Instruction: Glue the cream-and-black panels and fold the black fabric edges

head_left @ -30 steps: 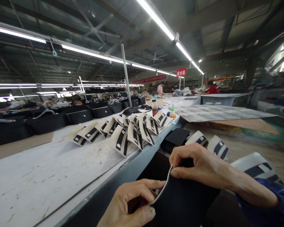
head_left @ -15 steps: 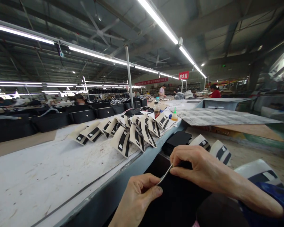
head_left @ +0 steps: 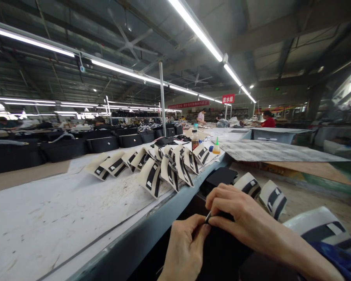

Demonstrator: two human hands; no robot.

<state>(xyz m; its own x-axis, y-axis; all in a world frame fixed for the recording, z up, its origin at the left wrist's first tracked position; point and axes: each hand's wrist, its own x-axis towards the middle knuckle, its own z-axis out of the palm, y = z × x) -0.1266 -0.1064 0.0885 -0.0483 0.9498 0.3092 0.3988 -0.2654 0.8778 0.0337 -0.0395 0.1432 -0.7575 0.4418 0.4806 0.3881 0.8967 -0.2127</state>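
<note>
Low in the head view, both my hands pinch one black fabric piece with a thin pale edge. My left hand is closed on its near left edge, thumb pressed against the fingers. My right hand is closed over its top edge, fingertips meeting the left thumb. The piece lies below the edge of the white worktable. Behind my right hand are cream-and-black striped shoe pieces and a black stack.
A row of cream-and-black shoe pieces lies fanned on the worktable. A brown bottle and a green-tipped glue bottle stand farther back. Black bins line the left. People work far behind.
My hands have drawn closer together, folding the black piece's pale edge nearly out of sight. The view has shifted slightly down and to the left.
</note>
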